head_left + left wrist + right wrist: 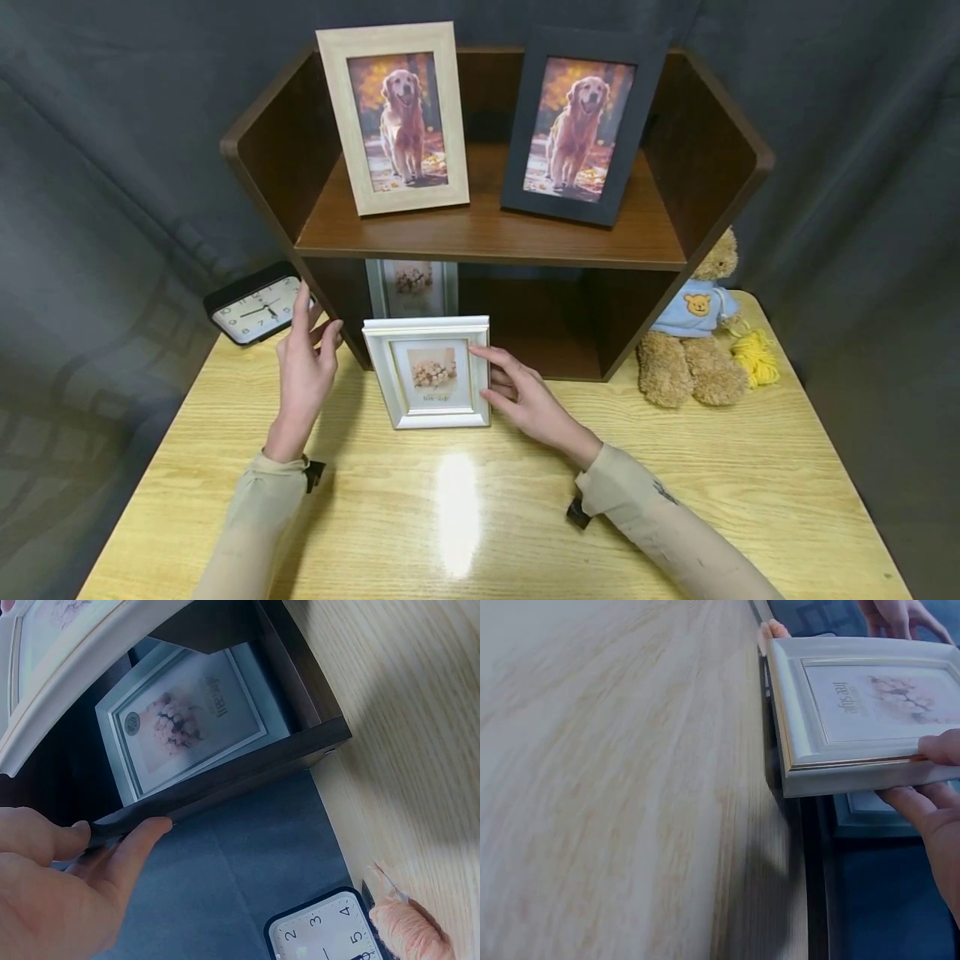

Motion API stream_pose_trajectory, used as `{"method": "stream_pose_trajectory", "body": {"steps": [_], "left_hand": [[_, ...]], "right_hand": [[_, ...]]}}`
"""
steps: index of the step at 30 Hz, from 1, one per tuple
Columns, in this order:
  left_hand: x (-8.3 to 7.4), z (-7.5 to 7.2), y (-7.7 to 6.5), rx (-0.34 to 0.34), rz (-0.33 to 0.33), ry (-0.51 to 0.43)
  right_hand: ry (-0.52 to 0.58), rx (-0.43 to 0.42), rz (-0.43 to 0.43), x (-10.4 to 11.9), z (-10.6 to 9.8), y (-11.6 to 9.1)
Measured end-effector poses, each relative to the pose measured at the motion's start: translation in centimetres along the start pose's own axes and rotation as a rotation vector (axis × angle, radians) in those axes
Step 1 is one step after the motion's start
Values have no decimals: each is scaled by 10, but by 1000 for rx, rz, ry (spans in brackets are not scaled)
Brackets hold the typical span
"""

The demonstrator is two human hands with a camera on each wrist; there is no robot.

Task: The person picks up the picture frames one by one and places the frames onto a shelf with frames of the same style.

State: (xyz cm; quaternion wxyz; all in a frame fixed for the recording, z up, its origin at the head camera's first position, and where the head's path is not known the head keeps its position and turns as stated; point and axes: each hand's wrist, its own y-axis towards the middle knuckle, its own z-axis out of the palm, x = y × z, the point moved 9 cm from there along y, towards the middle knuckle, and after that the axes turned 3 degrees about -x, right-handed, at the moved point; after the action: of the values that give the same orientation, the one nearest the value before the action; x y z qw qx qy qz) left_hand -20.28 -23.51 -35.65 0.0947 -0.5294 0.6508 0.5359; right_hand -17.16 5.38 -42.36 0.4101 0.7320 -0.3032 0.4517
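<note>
My right hand grips the right edge of a white picture frame with a flower print. The frame stands tilted back in front of the lower compartment of a dark brown bookshelf. In the right wrist view, the thumb lies on the frame's front and the fingers are behind it. My left hand is at the shelf's left side panel. The left wrist view shows its thumb and fingers on either side of that panel's edge. Inside the lower compartment, a grey-green picture frame leans at the left.
A cream frame and a black frame, both with dog pictures, stand on the upper shelf. Left of the bookshelf is a black-rimmed clock, near a pink yarn bundle. At the right sit a teddy bear and yellow yarn.
</note>
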Motion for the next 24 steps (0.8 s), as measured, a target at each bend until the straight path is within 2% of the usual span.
{"method": "stream_pose_trajectory", "body": {"steps": [10,24], "left_hand": [[0,0,0,-1,1,8],[-1,1,-1,-9,11,-1]], "right_hand": [[63,-22,48,6,-8,-8],[39,-47,97,10,-29,-20]]}}
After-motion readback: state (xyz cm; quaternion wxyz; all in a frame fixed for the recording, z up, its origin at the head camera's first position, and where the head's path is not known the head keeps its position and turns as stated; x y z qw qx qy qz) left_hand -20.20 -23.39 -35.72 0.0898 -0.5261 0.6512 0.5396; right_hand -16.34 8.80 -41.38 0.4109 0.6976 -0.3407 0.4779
